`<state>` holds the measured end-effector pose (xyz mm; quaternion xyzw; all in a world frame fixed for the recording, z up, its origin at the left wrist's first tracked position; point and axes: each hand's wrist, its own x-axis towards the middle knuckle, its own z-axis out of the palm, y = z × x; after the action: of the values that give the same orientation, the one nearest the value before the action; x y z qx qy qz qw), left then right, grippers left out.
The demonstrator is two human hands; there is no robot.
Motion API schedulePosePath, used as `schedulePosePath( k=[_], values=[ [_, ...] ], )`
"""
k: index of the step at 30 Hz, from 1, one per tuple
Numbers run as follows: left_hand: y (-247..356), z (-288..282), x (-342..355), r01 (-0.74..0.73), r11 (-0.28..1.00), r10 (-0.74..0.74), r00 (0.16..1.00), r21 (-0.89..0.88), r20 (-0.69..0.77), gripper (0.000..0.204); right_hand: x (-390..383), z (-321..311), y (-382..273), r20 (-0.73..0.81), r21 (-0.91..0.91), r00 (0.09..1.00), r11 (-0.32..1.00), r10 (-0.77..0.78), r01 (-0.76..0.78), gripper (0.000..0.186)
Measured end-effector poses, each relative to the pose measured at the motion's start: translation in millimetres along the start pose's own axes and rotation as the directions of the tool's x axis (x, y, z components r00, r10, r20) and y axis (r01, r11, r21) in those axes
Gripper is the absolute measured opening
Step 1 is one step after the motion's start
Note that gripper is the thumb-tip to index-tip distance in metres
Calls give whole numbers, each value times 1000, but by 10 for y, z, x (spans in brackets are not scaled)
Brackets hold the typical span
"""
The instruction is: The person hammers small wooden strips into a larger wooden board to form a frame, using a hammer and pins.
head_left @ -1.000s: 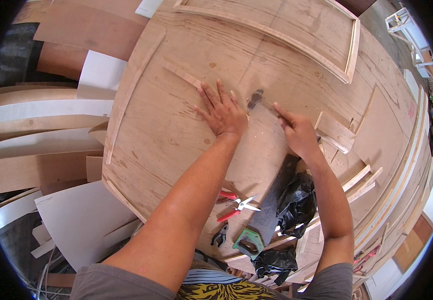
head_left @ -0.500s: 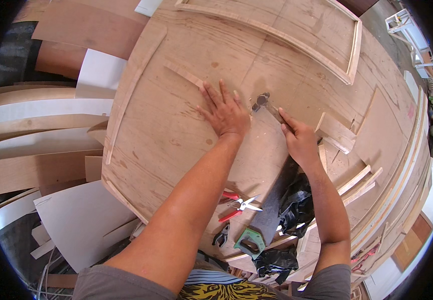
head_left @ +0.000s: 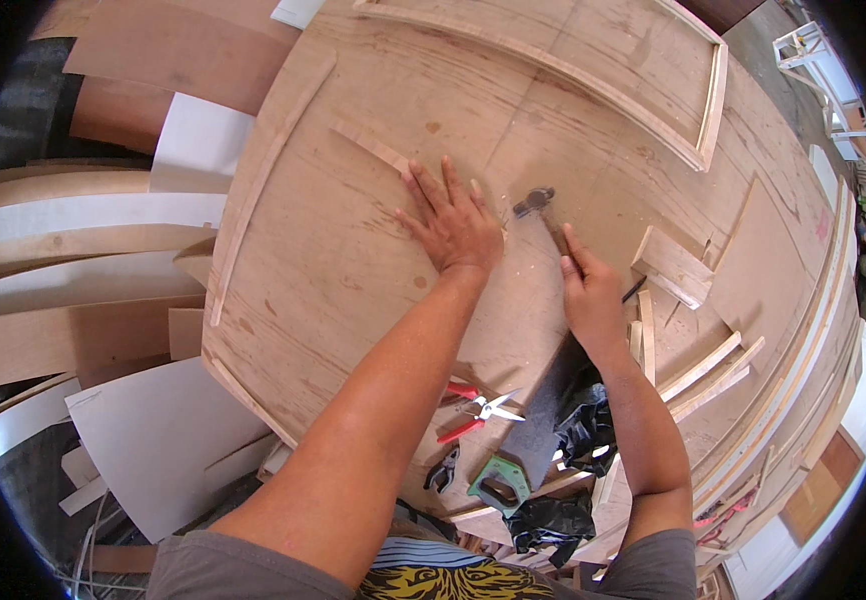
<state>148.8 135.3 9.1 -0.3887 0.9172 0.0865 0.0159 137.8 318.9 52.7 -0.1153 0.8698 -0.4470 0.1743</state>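
— Now, where's the hammer?
— Gripped in the right hand, head over the plywood sheet.
— And the left hand?
— Flat, fingers spread, pressing a thin wood strip.

Bright, even daylight covers the plywood sheet, warmest and palest toward its upper right, where the white frame beyond it nearly washes out. Shadows are soft and short: a small dark patch lies just under the hammer head and along the edge of the left hand. Focus is sharp at the sheet's centre. Straight wooden strips around the sheet bow strongly, and a black fisheye rim cuts off all corners.
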Motion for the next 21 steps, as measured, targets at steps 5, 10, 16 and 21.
schedulePosePath(
  k=[5,10,16,21],
  values=[
    [-23,23,3,-8,1000,8,1000,-7,-18,64,53,-16,-16,2,-38,998,998,57,-56,44],
    [-19,19,-9,-5,1000,5,1000,-13,-5,65,286,-216,108,54,-117,994,988,-93,99,43],
    [-10,-4,-6,-7,1000,8,1000,11,-7,65,362,-280,96,162,-123,986,990,-49,70,41],
    [-34,29,-2,-24,1000,24,999,9,-40,65,404,-225,154,125,-76,991,995,-49,59,41]
  ],
)
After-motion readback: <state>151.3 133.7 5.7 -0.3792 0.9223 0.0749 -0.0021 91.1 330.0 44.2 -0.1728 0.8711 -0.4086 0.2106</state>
